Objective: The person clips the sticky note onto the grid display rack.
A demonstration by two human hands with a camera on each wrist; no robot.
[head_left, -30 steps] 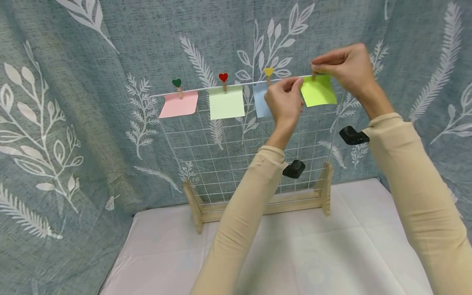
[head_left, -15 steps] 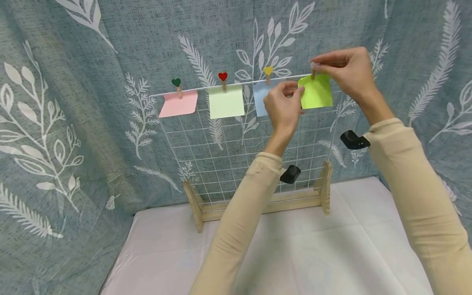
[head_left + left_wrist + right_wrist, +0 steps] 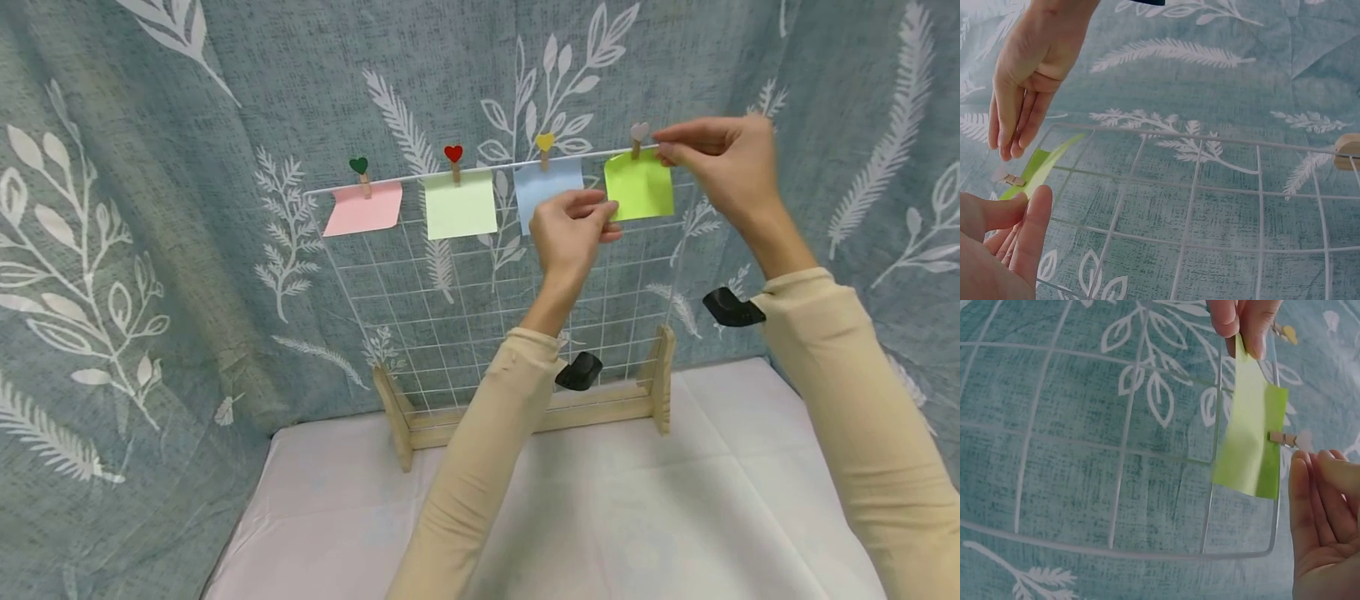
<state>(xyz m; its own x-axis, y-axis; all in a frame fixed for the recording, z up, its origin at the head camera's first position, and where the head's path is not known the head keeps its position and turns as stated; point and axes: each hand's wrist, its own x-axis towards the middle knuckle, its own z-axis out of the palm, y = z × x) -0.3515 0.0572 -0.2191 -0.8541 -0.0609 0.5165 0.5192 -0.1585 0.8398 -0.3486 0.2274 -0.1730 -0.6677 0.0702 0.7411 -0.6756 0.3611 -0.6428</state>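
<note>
A yellow-green paper note (image 3: 647,187) hangs from the top wire of a white grid rack (image 3: 600,275), under a wooden clothespin (image 3: 636,151) topped with a pale heart. My left hand (image 3: 566,237) pinches the note's lower left corner between thumb and fingers; the right wrist view shows this hold from the other side. Just right of the clothespin, my right hand (image 3: 738,167) has its fingertips close together, with nothing held. In the right wrist view those fingertips (image 3: 1301,464) lie right beside the pale heart (image 3: 1304,440), apart from the note.
Pink (image 3: 365,208), pale green (image 3: 461,207) and blue (image 3: 534,196) notes hang farther left, each under a heart-topped clothespin. Wooden feet (image 3: 663,379) carry the rack on a white-covered table (image 3: 637,508). A patterned blue-green curtain (image 3: 187,208) stands behind.
My right hand has let go of the clothespin and moved right and slightly down. My left hand has slid down the note's left edge to its lower corner.
</note>
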